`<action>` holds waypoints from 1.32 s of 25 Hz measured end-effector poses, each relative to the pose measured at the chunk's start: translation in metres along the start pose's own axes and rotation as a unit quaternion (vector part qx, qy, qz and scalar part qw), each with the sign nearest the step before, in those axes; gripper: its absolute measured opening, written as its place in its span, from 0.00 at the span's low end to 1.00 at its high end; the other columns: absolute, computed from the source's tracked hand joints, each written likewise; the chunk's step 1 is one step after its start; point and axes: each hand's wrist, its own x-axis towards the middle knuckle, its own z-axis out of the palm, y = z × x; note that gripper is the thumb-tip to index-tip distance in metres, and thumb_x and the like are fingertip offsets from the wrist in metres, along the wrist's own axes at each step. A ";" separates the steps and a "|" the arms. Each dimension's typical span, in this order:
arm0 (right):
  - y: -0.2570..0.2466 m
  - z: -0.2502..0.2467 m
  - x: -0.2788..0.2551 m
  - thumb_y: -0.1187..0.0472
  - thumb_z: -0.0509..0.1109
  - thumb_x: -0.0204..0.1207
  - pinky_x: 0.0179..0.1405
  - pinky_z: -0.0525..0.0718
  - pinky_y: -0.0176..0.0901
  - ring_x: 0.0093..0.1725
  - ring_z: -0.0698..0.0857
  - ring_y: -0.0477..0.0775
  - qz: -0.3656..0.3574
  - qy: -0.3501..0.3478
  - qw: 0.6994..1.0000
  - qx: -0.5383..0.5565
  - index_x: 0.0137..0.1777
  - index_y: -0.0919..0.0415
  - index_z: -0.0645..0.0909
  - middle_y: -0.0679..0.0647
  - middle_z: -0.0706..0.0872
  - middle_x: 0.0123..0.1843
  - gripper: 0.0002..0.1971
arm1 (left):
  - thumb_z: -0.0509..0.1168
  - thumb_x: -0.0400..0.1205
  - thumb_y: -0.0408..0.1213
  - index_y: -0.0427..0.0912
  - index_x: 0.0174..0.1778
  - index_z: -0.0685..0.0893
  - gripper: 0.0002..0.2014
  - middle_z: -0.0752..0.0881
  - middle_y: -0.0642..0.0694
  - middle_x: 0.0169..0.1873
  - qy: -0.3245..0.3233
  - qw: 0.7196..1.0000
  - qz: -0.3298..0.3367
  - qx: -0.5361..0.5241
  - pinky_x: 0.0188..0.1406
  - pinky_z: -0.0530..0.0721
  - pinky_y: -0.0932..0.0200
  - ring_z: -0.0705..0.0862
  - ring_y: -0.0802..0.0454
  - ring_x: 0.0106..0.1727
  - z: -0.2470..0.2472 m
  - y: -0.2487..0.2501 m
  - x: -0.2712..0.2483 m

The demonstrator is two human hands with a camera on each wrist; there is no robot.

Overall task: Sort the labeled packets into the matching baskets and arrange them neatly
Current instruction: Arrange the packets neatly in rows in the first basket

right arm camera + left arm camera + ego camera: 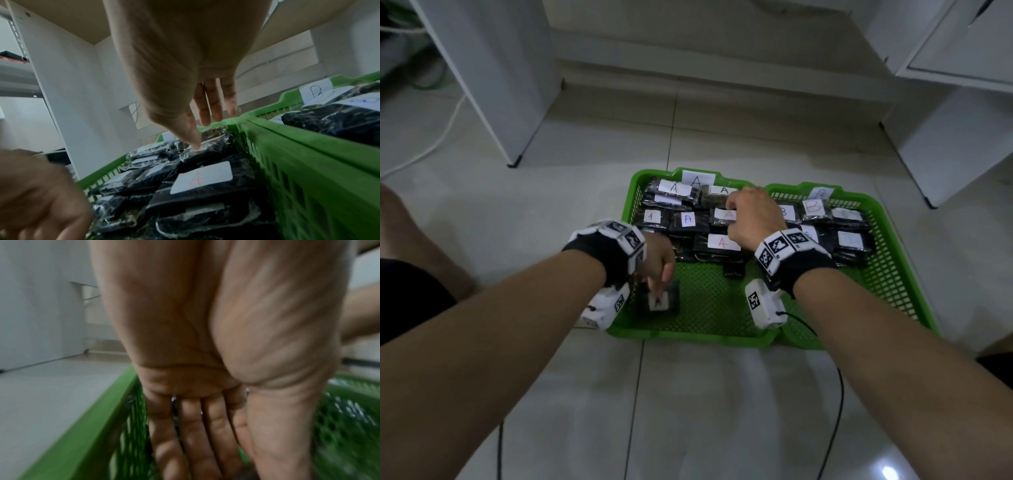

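Observation:
Two green mesh baskets stand side by side on the tiled floor. The left basket [627,205] carries a paper sign A [698,179]; the right basket [887,260] carries a sign B [821,193]. Several dark plastic-wrapped packets with white A labels [722,242] fill the far half of the left basket, and B packets [813,207] lie in the right one. My left hand [659,274] pinches a dark packet [669,301] with a white label over the near left corner of basket A. My right hand [750,212] hovers at A's far right, fingers straight, thumb tip [195,146] pressing on an A packet [213,149].
White furniture panels stand at the left [517,161] and right [928,202] of the floor. A black cable [837,411] trails from my right wrist and a white cable [431,144] lies far left. My knee [414,233] is at the left edge.

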 end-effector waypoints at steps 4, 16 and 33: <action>-0.009 -0.001 -0.004 0.71 0.77 0.69 0.48 0.85 0.42 0.51 0.86 0.50 -0.013 -0.020 0.992 0.125 0.54 0.54 0.89 0.49 0.89 0.53 0.16 | 0.76 0.76 0.36 0.44 0.53 0.84 0.12 0.89 0.47 0.48 0.227 0.938 0.007 -0.260 0.46 0.89 0.53 0.89 0.47 0.48 -0.028 -0.009 -0.013; -0.036 0.014 -0.018 0.63 0.84 0.66 0.68 0.82 0.48 0.65 0.82 0.54 -0.148 0.020 0.979 0.140 0.78 0.56 0.73 0.50 0.77 0.70 0.40 | 0.74 0.78 0.32 0.46 0.55 0.91 0.10 0.92 0.49 0.45 0.332 0.878 0.073 -0.336 0.41 0.84 0.71 0.89 0.60 0.41 -0.048 -0.014 -0.002; -0.040 0.037 0.012 0.47 0.78 0.71 0.63 0.72 0.53 0.64 0.73 0.57 -0.084 0.032 0.994 -0.054 0.59 0.53 0.82 0.50 0.83 0.59 0.20 | 0.69 0.76 0.40 0.51 0.73 0.77 0.27 0.61 0.51 0.84 0.340 0.936 -0.087 0.013 0.77 0.69 0.37 0.64 0.43 0.81 -0.029 -0.016 0.007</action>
